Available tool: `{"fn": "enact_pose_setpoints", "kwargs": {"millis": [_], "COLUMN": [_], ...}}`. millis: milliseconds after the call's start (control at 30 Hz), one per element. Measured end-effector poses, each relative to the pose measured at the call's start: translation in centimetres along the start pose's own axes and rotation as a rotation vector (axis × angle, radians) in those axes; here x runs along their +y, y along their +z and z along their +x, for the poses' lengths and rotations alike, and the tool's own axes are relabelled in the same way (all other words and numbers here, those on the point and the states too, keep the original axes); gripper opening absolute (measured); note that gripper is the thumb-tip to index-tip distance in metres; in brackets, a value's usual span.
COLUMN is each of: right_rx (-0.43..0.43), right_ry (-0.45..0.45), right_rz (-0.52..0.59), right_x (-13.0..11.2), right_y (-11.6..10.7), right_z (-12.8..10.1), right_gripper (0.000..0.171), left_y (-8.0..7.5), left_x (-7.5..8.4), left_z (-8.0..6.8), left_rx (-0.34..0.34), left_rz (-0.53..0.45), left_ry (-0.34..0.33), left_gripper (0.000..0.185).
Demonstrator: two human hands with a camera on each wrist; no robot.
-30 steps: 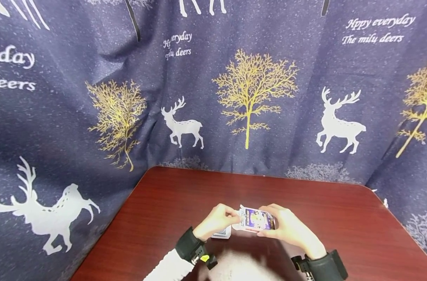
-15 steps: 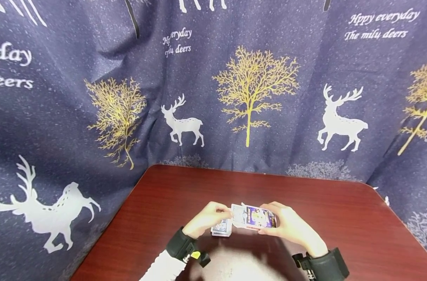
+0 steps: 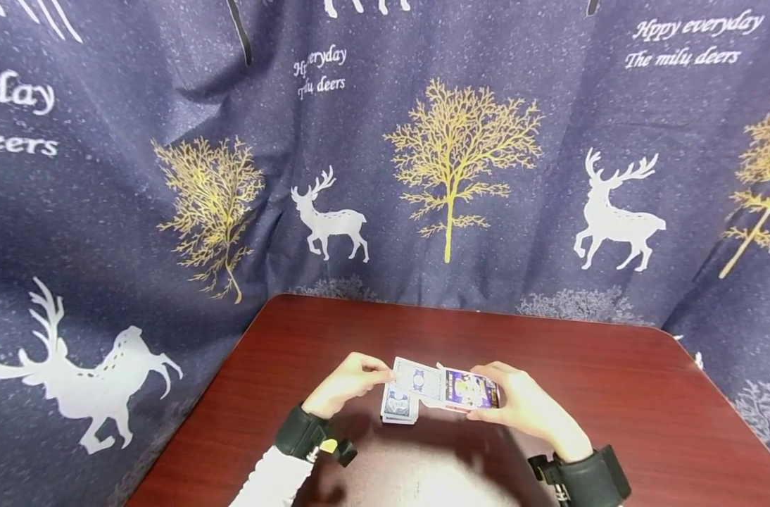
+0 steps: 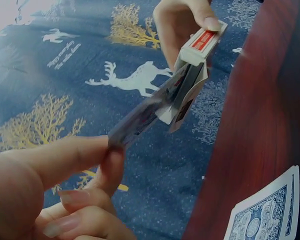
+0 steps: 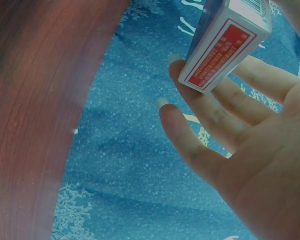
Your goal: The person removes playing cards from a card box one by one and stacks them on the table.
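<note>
My left hand (image 3: 347,384) pinches the end of a playing card (image 3: 418,379) between thumb and finger. The card's other end is still inside the open mouth of a card box (image 3: 470,389), seen from its side in the left wrist view. My right hand (image 3: 518,405) grips that box, which has a purple picture on its face and a red label (image 5: 222,55) along one narrow side. Below the drawn card, a stack of blue-backed playing cards (image 3: 399,407) lies on the table, partly covered by the card in the head view.
The reddish-brown wooden table (image 3: 322,338) spreads around both hands. A dark blue cloth (image 3: 512,211) with deer and yellow trees hangs behind its far edge. Black bands (image 3: 301,431) with cameras sit on both wrists.
My left hand has moved left, drawing the card farther out of the box and over the stack. My right hand holds the box almost in place.
</note>
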State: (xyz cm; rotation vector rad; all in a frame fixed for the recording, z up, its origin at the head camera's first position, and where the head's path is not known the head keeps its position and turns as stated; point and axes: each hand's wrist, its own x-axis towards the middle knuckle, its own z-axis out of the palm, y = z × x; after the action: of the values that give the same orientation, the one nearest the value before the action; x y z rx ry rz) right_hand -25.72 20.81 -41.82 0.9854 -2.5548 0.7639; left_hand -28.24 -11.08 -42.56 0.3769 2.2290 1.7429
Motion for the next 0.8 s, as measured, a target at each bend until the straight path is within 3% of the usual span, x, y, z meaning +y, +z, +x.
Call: {"fn": "enact_pose_setpoints", "kwargs": {"millis": [233, 433, 567, 800], "right_rx": [-0.007, -0.012, -0.005, 0.013], "right_ry": [0.015, 0.027, 0.020, 0.022], "right_rz": [0.003, 0.010, 0.017, 0.010], "right_x": [-0.1, -0.1, -0.1, 0.0], "right_y": [-0.1, -0.2, -0.3, -0.3], "right_z": [-0.1, -0.1, -0.2, -0.5], "right_gripper": [0.055, 0.055, 0.055, 0.055], "left_y": [-1.7, -3.2, -4.0, -4.5], "left_x": [-0.7, -1.3, -1.9, -2.7], "left_z": [0.4, 1.3, 1.9, 3.4], "left_rx": [0.067, 0.181, 0.152, 0.051], "left_rz": [-0.015, 0.149, 0.264, 0.384], "left_ry": [-0.029, 0.011, 0.012, -0.017], "left_gripper": [0.025, 0.019, 0.017, 0.013]}}
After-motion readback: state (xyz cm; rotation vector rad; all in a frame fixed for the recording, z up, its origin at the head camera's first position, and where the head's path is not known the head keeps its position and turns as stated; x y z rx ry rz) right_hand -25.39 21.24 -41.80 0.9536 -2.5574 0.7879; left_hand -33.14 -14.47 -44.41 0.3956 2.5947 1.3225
